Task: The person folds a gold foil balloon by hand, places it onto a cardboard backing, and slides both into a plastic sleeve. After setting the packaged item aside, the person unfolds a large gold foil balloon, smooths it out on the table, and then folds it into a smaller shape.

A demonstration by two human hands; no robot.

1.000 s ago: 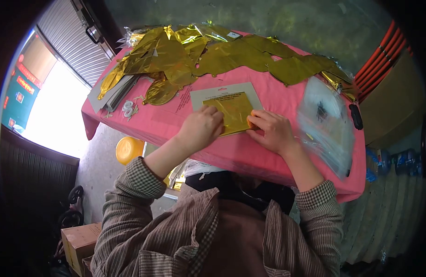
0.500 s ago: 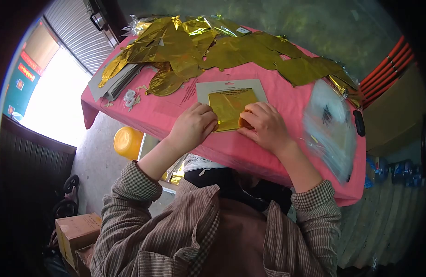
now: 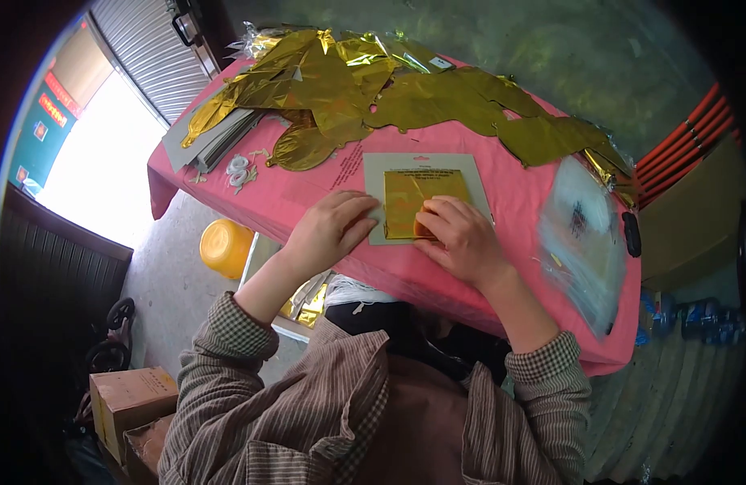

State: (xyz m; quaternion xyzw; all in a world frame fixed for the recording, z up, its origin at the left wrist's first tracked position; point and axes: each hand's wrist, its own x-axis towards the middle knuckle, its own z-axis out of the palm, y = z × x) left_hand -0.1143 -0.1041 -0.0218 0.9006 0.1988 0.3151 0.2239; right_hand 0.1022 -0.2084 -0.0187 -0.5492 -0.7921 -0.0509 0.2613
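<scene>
Okay, nearest first: striped sleeves (image 3: 231, 356), w/ cuffs (image 3: 239, 323) rolled back. Down at L, carton (image 3: 134, 404); farther up, orange-yellow bucket (image 3: 226, 248) & pale tray (image 3: 255, 263), just off near side of pink-covered counter (image 3: 268, 212).

At near edge of that, L hand (image 3: 328, 230) w/ fingers bent & close together, tips at L edge of grey card (image 3: 374, 182), apart from packet (image 3: 403, 198), pinching nothing visible. R hand (image 3: 463, 234) curled, thumb vs. fingers, pinching small orange item (image 3: 421, 229) (mostly hidden, can't ID) at packet's near edge. Packet = gold foil, already folded to flat square, lying on card w/ grey margin showing L, R & far side. So, judging by lie: folding looks abt done, packet fits within card, only R hand in contact w/ it.

Off to R, pile of clear bags (image 3: 579, 250), black item (image 3: 631, 234) just beside. To L, white rolls (image 3: 238, 171) & stack of grey sheets (image 3: 215, 141). Along far side, gold foil shapes (image 3: 437, 97), unfolded, overlapping. Beyond, at far R, red-orange tubes (image 3: 684, 145); at far L, ribbed shutter (image 3: 150, 52).
</scene>
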